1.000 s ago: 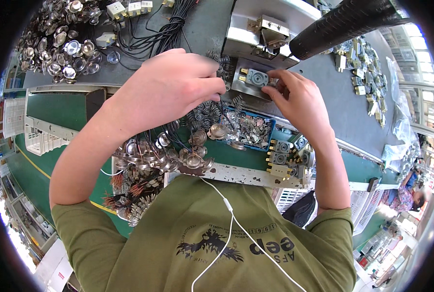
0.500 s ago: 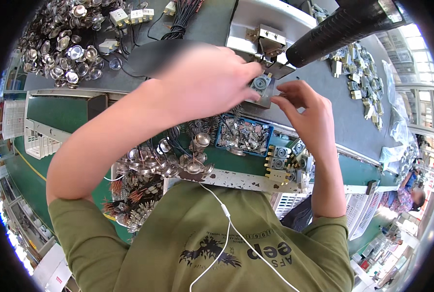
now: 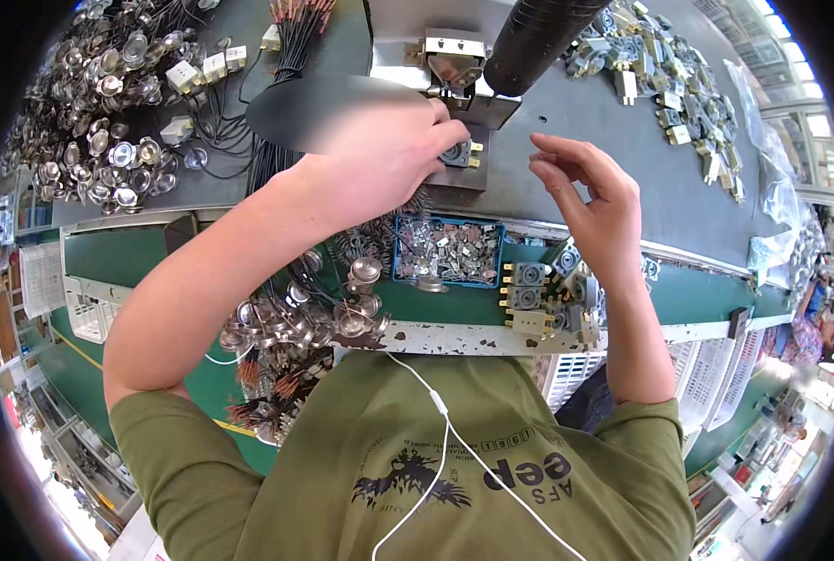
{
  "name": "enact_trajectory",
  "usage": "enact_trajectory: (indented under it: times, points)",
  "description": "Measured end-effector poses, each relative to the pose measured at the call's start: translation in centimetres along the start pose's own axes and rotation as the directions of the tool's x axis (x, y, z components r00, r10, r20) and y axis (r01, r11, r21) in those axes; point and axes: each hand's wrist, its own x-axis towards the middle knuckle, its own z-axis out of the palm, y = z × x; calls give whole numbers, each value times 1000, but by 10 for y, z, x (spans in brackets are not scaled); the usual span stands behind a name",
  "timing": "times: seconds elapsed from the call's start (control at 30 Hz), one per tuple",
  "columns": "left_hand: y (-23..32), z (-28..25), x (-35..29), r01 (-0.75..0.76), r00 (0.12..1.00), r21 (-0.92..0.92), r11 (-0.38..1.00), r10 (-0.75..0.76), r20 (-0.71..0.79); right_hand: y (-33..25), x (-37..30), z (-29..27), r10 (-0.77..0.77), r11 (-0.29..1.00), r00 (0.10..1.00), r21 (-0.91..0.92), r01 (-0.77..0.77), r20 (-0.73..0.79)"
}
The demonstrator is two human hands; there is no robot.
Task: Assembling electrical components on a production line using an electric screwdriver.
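Note:
My left hand (image 3: 379,150) reaches over the bench to a small metal block (image 3: 459,178) under a machine head (image 3: 454,61). Its fingers close on a grey square part (image 3: 456,154) with a round centre and brass tabs, which rests on the block. The hand covers the left side of this part, and a smooth grey blur hides some of the back of the hand. To the right of the block, my right hand (image 3: 594,192) hovers, thumb and forefinger apart, and nothing shows between them.
A thick black tube (image 3: 543,42) slants over the bench beside the machine. Metal caps on black wires (image 3: 122,150) pile up at left. Similar grey parts (image 3: 679,107) lie at right, others (image 3: 529,294) near my right forearm. A blue tray (image 3: 449,252) holds small metal pieces.
The view has shifted, so the bench things sit further left. My right hand has moved away from the grey part, and its fingers have parted. My left hand stays at the part.

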Motion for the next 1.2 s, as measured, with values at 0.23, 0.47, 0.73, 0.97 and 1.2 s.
enact_trajectory:
  times: [0.23, 0.47, 0.73, 0.97, 1.2]
  points:
    - [-5, 0, -8, -72, 995, 101, 992, 78, -58, -1, 0, 7, 15, 996, 1000, 84, -16, 11]
    - [5, -61, -57, -111, 970, 59, 992, 95, 224, -21, 8, 8, -138, 990, 989, 17, 137, 59]
    - [2, -65, -71, -132, 991, 136, 982, 127, 39, -11, 29, 39, -134, 982, 978, -109, 153, 160]
    - [1, -61, -73, -103, 995, 123, 987, 104, 0, -6, 36, 51, -232, 930, 957, -247, 271, 174]
    - [-5, -60, -68, -120, 982, 94, 988, 132, -137, -42, 26, 39, -80, 989, 975, -107, 104, 209]
